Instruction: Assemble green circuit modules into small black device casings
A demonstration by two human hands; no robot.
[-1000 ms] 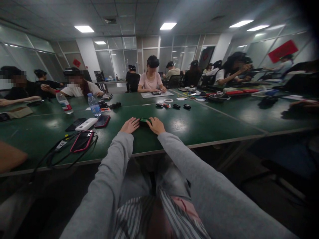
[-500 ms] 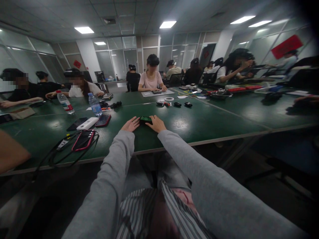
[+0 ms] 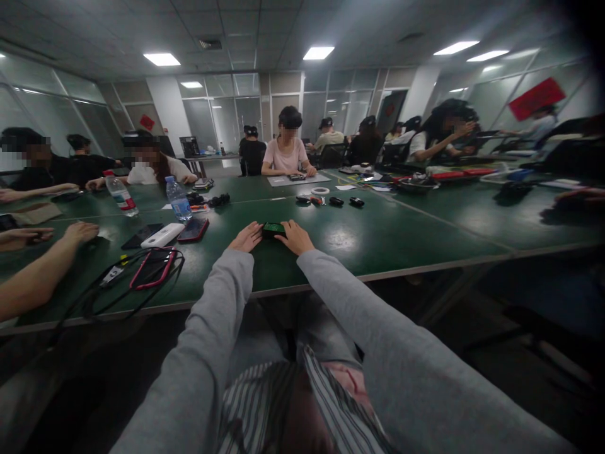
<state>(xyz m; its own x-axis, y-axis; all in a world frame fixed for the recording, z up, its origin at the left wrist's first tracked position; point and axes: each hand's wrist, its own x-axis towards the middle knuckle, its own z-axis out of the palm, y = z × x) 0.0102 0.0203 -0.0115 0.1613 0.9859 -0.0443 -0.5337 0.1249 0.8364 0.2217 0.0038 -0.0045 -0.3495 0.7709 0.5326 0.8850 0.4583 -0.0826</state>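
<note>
Both my arms in grey sleeves reach out over the green table [image 3: 387, 236]. My left hand [image 3: 246, 238] lies flat on the tabletop, fingers together, just left of a small dark green device [image 3: 273, 228]. My right hand [image 3: 295, 236] rests against the device's right side, fingers touching it. The device lies on the table between the two hands. Whether the right hand grips it or only touches it I cannot make out.
To the left lie a red-cased phone [image 3: 152, 268] amid black cables, a white power bank [image 3: 163, 235], another phone [image 3: 193, 230] and two water bottles [image 3: 178, 199]. A neighbour's bare forearm [image 3: 42, 271] reaches in at far left. Several people sit around the tables beyond.
My hands have stayed by the device. A neighbour's forearm and hand have stretched further onto the table at the left.
</note>
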